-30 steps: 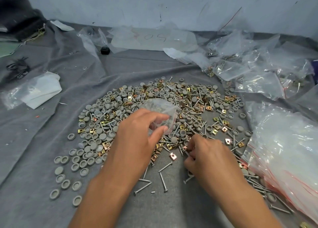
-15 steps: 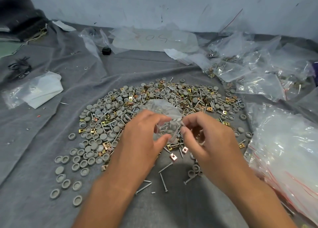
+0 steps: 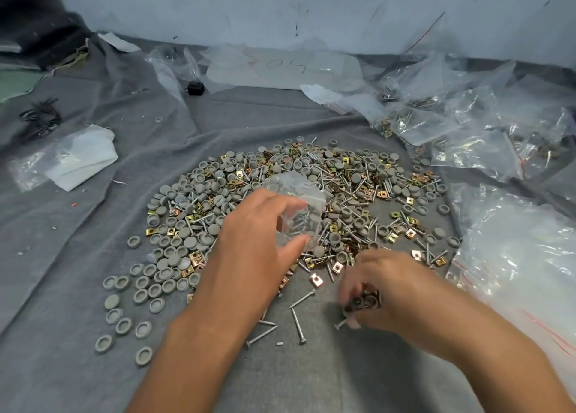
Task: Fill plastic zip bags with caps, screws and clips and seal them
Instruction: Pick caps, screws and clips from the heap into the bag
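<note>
A wide heap of grey caps [image 3: 187, 206], silver screws [image 3: 358, 175] and gold clips [image 3: 383, 194] lies on grey cloth [image 3: 78, 256]. My left hand [image 3: 258, 244] holds a small clear zip bag [image 3: 299, 206] above the heap, its mouth spread between thumb and fingers; some parts show inside. My right hand [image 3: 383, 288] is down on the cloth at the heap's near edge, its fingers curled round a few caps [image 3: 361, 302]. Loose screws [image 3: 299, 322] lie between my forearms.
Several filled clear bags [image 3: 442, 122] lie at the back right. A stack of unfilled zip bags [image 3: 514, 256] sits at the right edge. A white cloth on plastic [image 3: 81, 157] lies at the left, with a small black object [image 3: 195, 87] farther back.
My right hand has dropped from the bag's mouth back down to the cloth and gathered caps. My left hand still holds the bag in about the same place.
</note>
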Motion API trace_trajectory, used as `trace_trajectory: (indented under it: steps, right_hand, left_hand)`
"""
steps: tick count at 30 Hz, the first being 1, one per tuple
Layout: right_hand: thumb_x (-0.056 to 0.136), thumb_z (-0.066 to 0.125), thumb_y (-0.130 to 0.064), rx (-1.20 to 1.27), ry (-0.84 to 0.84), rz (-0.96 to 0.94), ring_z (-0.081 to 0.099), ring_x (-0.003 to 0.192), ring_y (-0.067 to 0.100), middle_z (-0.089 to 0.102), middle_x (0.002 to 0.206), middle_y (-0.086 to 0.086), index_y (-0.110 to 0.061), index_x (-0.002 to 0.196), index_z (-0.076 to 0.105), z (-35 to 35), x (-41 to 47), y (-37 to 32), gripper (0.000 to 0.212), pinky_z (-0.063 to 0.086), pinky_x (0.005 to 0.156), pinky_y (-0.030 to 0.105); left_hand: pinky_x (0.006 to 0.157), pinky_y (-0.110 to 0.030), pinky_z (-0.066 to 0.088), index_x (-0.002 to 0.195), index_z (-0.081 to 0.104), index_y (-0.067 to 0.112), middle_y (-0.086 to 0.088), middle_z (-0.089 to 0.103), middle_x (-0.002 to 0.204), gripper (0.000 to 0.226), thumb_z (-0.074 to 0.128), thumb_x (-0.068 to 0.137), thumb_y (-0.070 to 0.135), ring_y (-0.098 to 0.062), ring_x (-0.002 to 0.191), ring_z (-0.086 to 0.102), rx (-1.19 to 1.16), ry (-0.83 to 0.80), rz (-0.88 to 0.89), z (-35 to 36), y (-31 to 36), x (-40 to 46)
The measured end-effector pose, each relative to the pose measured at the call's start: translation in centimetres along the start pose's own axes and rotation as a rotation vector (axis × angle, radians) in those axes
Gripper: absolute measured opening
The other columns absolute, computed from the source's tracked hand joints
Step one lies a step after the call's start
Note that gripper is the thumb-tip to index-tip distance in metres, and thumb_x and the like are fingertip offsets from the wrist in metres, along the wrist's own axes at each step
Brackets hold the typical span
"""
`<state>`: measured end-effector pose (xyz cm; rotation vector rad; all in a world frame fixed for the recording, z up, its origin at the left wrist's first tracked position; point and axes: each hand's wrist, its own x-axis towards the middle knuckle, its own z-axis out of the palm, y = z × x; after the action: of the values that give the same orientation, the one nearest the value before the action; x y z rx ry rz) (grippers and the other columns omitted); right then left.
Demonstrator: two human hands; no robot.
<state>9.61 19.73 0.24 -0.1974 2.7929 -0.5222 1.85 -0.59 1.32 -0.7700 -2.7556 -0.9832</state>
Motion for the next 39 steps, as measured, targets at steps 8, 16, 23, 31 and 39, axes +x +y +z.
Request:
trace_trajectory:
  steps: [8, 16, 23, 31, 39]
  right_hand:
    - [0.089, 0.060, -0.059, -0.176, 0.065, -0.052, 0.038, 0.100, 0.006, 0.041, 0.099, -0.021, -0.044, 0.105, 0.061, 1.1, 0.2, -1.4, 0.022, 0.037, 0.079, 0.024]
    - [0.092, 0.050, -0.052, -0.156, 0.115, -0.102, 0.036, 0.101, 0.008, 0.039, 0.104, -0.016, -0.038, 0.100, 0.060, 1.8, 0.1, -3.3, 0.019, 0.036, 0.084, 0.025]
    - [0.101, 0.051, -0.031, -0.054, 0.216, -0.187, 0.041, 0.085, 0.007, 0.053, 0.090, -0.019, -0.032, 0.096, 0.050, 2.4, 1.5, -3.6, 0.005, 0.034, 0.071, 0.024]
    - [0.098, 0.052, -0.029, -0.118, 0.242, -0.226, 0.040, 0.087, 0.009, 0.062, 0.096, -0.015, -0.033, 0.104, 0.053, 3.1, 2.1, -3.6, 0.007, 0.037, 0.074, 0.026]
    - [0.101, 0.045, -0.035, 0.407, 0.557, -0.197, 0.055, 0.089, 0.005, 0.054, 0.093, -0.021, -0.037, 0.108, 0.060, 0.5, 1.0, -2.7, 0.017, 0.037, 0.074, 0.011]
  left_hand:
    - [0.074, -0.005, 0.041, 0.124, 0.063, 0.037, 0.023, 0.055, 0.102, 0.049, 0.081, 0.078, 0.037, 0.011, 0.088, 0.052, 0.007, -0.002, -0.007, 0.2, -0.2, 0.1]
    - [0.072, -0.004, 0.040, 0.124, 0.063, 0.037, 0.023, 0.055, 0.100, 0.050, 0.083, 0.078, 0.036, 0.010, 0.085, 0.052, 0.012, 0.007, -0.009, 0.2, -0.3, 0.1]
    - [0.073, -0.005, 0.041, 0.121, 0.065, 0.036, 0.021, 0.055, 0.100, 0.048, 0.084, 0.078, 0.032, 0.009, 0.084, 0.054, 0.003, 0.014, -0.007, 0.2, -0.4, 0.2]
    - [0.078, -0.002, 0.038, 0.119, 0.067, 0.034, 0.021, 0.055, 0.102, 0.048, 0.086, 0.076, 0.029, 0.010, 0.083, 0.053, 0.004, 0.021, -0.008, 0.2, -0.4, 0.2]
    - [0.078, 0.000, 0.038, 0.122, 0.064, 0.034, 0.022, 0.053, 0.103, 0.050, 0.084, 0.076, 0.031, 0.011, 0.084, 0.052, 0.003, 0.006, -0.010, 0.1, -0.2, 0.2]
